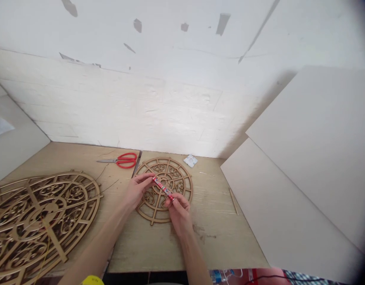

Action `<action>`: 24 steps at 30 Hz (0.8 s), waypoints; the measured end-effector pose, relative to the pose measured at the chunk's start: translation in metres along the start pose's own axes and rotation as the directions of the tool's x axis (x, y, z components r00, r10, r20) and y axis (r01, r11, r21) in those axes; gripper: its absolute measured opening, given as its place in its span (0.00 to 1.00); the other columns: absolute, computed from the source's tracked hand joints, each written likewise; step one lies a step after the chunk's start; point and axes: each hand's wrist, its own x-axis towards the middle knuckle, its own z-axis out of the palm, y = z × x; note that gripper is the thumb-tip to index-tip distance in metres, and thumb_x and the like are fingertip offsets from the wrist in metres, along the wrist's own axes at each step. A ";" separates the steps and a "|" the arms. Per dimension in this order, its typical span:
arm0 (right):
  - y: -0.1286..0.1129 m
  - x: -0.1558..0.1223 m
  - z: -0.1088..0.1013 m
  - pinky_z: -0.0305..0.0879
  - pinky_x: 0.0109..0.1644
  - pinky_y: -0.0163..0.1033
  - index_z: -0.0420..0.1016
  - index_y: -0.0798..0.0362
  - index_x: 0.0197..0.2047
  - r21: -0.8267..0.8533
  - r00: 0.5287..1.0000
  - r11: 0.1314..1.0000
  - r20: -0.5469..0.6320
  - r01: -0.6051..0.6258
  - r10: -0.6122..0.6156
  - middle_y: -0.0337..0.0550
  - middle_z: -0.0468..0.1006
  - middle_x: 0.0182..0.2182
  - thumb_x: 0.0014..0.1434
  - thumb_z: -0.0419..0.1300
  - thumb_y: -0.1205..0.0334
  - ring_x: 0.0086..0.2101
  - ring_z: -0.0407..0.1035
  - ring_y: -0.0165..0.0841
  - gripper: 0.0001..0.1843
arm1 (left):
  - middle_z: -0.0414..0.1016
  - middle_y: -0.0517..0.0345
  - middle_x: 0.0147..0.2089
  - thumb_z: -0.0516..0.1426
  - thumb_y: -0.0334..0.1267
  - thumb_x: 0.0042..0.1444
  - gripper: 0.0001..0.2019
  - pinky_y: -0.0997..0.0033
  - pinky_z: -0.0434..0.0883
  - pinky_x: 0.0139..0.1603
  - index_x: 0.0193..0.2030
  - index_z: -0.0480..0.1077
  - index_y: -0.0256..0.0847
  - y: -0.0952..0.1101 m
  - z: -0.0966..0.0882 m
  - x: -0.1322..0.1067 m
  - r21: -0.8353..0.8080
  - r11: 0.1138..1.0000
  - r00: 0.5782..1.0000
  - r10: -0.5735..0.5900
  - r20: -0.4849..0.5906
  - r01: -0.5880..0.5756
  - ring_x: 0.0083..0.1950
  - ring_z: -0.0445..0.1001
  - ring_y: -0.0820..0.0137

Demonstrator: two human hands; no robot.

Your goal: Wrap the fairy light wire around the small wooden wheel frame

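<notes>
Tube [162, 187]: above the disc [179, 187], toward the back edge of the tabletop [227, 237].
Left hand [138, 190]: I pinch its far end.
Right hand [180, 209]: I pinch its near end.
Drop: likely if either pinch loosens.

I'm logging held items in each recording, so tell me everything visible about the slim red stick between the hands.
The slim red stick is straight, with a shiny, printed-looking surface patterned in white and dark marks, too small to read. Its material is unclear. Fingers of the left hand grip its upper end and the right hand its lower end. It slants down toward the right in view, in front of the round openwork panel.
</notes>
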 end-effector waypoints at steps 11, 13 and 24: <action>-0.001 -0.001 -0.003 0.63 0.36 0.33 0.84 0.49 0.35 -0.014 1.000 1.000 0.030 0.002 -0.002 0.38 0.78 0.24 0.47 0.74 0.55 0.28 0.69 0.27 0.11 | 0.80 0.54 0.31 0.74 0.44 0.32 0.18 0.69 0.78 0.39 0.29 0.80 0.35 -0.001 0.005 -0.004 0.014 1.000 1.000 0.011 -0.006 -0.011 0.33 0.78 0.69; -0.001 -0.001 -0.003 0.63 0.36 0.33 0.83 0.49 0.35 -0.016 0.999 1.000 0.037 0.004 -0.004 0.38 0.78 0.25 0.47 0.74 0.55 0.28 0.69 0.27 0.11 | 0.80 0.53 0.31 0.74 0.44 0.32 0.18 0.69 0.78 0.40 0.30 0.80 0.36 -0.002 0.005 -0.004 0.020 1.000 1.000 0.020 -0.002 -0.020 0.33 0.78 0.69; -0.002 -0.001 -0.002 0.63 0.36 0.33 0.83 0.49 0.34 -0.007 0.999 1.000 0.045 0.011 -0.010 0.38 0.78 0.24 0.48 0.74 0.55 0.27 0.69 0.27 0.11 | 0.81 0.51 0.31 0.73 0.45 0.32 0.18 0.64 0.79 0.42 0.29 0.80 0.36 -0.008 0.003 -0.001 0.041 0.998 0.999 0.042 -0.031 -0.041 0.34 0.79 0.66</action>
